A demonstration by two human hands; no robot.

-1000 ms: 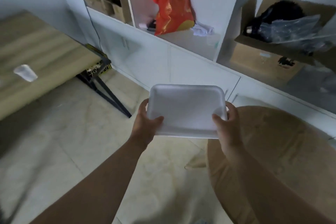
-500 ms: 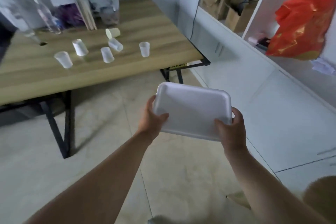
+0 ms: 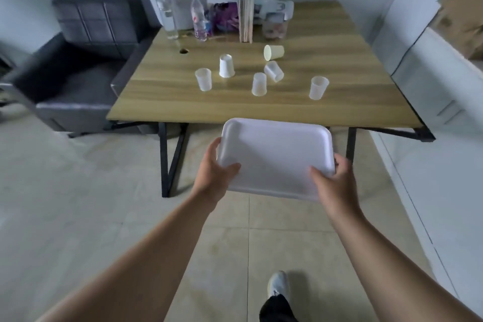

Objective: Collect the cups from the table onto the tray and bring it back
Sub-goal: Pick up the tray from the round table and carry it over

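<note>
Nearest to us, one white sneaker (image 3: 278,285) stands on the pale tiled floor (image 3: 78,204), and our two bare forearms reach forward over it. Our left hand (image 3: 214,174) and right hand (image 3: 334,182) are each clamped on a near corner of an empty white foam tray (image 3: 275,154), thumbs on top, the tray carried in the air just short of the counter's near edge. Beyond it stands the wooden counter (image 3: 183,102) on black metal legs. Six cups are scattered across its middle, none touching the tray: a translucent cup (image 3: 318,87) upright at the right, another translucent cup (image 3: 259,84) mouth down near the centre, a third (image 3: 203,79) upright at the left, a fourth (image 3: 273,71) lying on its side, a white paper cup (image 3: 226,66) mouth down, and a cream paper cup (image 3: 273,52) on its side farthest back. Along the far edge we see a clear plastic bottle (image 3: 198,18), a taller clear container (image 3: 167,15), a purple packet (image 3: 225,16) and upright wooden slats (image 3: 246,17). A dark grey armchair (image 3: 78,65) sits to the left of the counter, white cabinets (image 3: 431,81) run down the right wall, and cardboard boxes (image 3: 462,15) rest on them.
</note>
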